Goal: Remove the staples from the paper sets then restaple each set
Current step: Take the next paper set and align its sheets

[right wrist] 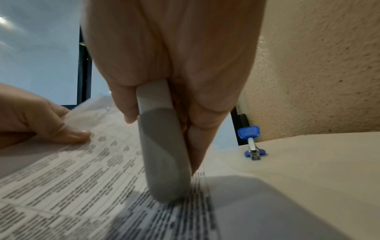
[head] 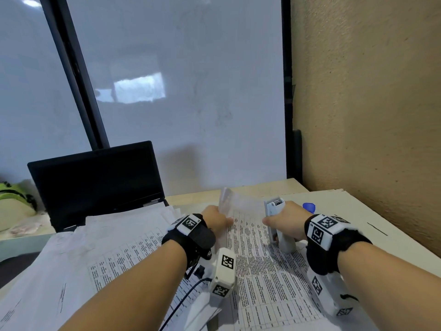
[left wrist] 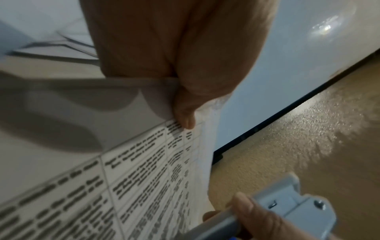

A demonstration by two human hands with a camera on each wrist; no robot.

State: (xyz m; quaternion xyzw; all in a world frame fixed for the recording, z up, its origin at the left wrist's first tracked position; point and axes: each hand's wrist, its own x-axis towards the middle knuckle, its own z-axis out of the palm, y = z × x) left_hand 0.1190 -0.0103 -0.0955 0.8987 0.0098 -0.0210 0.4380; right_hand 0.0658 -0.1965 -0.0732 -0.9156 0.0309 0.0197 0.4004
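The left hand (head: 216,217) pinches the printed paper set (head: 260,266) by its far edge, lifting it clear, seemingly for stapling; the right hand (head: 285,222) curls around the grey stapler (head: 276,220), just right of that edge; the blue staple remover (right wrist: 252,142) lies beyond the stapler.

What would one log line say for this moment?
left hand: lifts paper set corner | right hand: grips stapler | staple remover: idle

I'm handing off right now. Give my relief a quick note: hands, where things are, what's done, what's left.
Left hand pinches the far edge of the top paper set, lifting it off the desk.
Right hand grips the grey stapler, upright, its end on the sheet.
Blue staple remover lies on the desk to the right, unused.
More papers lie left.
Staples aren't visible; progress unclear.
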